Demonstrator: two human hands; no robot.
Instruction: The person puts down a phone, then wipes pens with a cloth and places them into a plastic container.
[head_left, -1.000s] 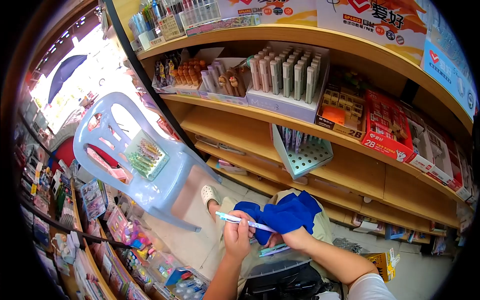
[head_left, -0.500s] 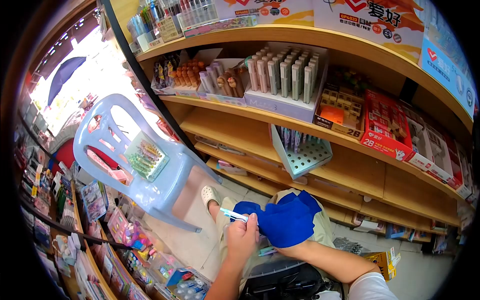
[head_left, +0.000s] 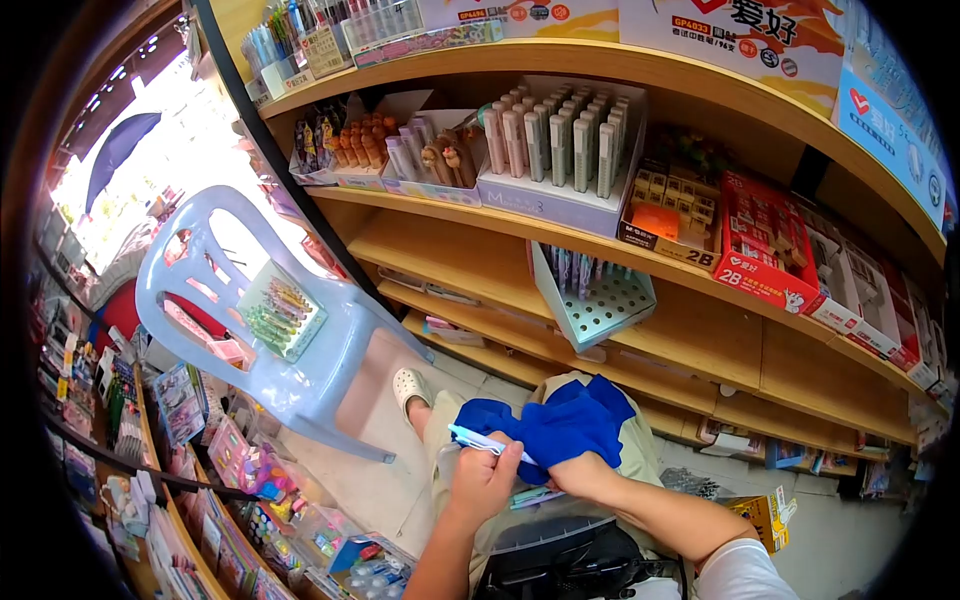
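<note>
Shop: curved wooden shelves [head_left: 690, 340]; pale-blue plastic chair [head_left: 320, 370] alongside.
Slim pale-blue-and-lilac pen [head_left: 476, 438]: crosswise in left grip, inner end at blue cloth [head_left: 570, 425].
Left hand [head_left: 486, 482]: closed round pen, thumb uppermost.
Right hand [head_left: 580, 474]: at cloth, fingers hidden; opening unclear.
Lap: pens [head_left: 535, 496] between wrists.

"GP4033" on panel [head_left: 740, 45], "2B" on red box [head_left: 768, 284]

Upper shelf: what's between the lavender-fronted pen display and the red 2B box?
A brown 2B carton with an orange piece in it, seen in the head view.
</note>
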